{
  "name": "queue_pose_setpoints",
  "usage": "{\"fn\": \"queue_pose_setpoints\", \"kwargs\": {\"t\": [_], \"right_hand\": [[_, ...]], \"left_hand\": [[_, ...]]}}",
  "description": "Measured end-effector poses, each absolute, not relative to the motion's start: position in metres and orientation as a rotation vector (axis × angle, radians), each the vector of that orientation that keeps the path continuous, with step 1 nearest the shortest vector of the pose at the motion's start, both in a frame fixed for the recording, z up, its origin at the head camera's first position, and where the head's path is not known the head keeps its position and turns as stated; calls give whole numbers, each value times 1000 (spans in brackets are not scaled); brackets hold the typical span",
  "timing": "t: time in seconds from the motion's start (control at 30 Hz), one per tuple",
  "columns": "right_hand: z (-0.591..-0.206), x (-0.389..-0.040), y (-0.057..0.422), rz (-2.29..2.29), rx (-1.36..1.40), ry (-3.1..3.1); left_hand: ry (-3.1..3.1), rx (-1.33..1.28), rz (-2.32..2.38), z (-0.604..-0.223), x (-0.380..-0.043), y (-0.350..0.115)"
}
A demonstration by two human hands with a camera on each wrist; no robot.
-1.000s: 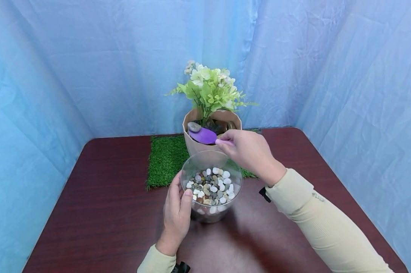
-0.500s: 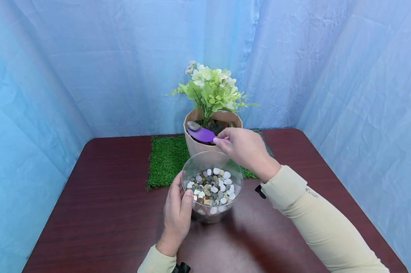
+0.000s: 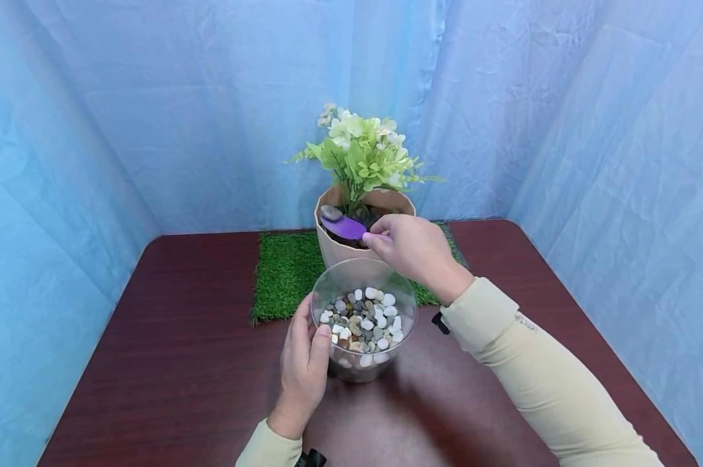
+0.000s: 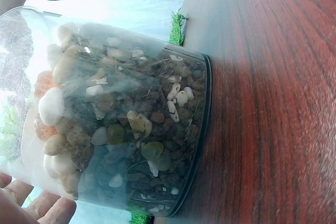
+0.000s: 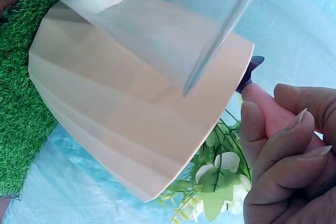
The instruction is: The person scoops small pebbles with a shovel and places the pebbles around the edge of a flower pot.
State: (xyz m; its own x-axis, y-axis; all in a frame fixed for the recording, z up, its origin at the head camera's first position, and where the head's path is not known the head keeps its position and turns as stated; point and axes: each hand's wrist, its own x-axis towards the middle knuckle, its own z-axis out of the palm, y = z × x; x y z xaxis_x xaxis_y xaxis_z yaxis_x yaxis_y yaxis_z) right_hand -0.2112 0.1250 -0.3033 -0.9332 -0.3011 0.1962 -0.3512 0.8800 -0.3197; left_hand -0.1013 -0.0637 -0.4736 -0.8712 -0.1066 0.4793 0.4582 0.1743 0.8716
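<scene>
My right hand (image 3: 418, 250) grips the pink handle of a small trowel (image 3: 344, 227), fingers wrapped around it in the right wrist view. Its purple blade is over the near side of a beige faceted flowerpot (image 3: 335, 250). A grey oval stone (image 3: 331, 213) lies at the blade's tip; I cannot tell whether the blade or the pot bears it. In front of the pot, my left hand (image 3: 305, 366) holds the left side of a clear container (image 3: 351, 271), thumb near the rim. White, grey and brown pebbles (image 3: 366, 324) fill its lower part, over finer gravel (image 4: 157, 124).
Flowers (image 3: 357, 152) with white petals and green leaves rise from the pot. Under the pot lies a green artificial-grass mat (image 3: 284, 279). The dark red wooden table (image 3: 182, 350) is bordered by blue curtains (image 3: 211, 117) at the back and sides.
My right hand has moved slightly left and away from me with the trowel. The grey stone at the blade's tip has shifted a little too. My left hand and the container stay put.
</scene>
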Motion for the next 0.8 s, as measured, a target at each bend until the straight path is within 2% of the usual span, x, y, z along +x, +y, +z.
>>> {"fn": "queue_pose_setpoints", "kwargs": {"t": [0.8], "right_hand": [[-302, -224, 118, 575, 447, -2979]], "left_hand": [[-2033, -320, -1745, -474, -101, -64]]}}
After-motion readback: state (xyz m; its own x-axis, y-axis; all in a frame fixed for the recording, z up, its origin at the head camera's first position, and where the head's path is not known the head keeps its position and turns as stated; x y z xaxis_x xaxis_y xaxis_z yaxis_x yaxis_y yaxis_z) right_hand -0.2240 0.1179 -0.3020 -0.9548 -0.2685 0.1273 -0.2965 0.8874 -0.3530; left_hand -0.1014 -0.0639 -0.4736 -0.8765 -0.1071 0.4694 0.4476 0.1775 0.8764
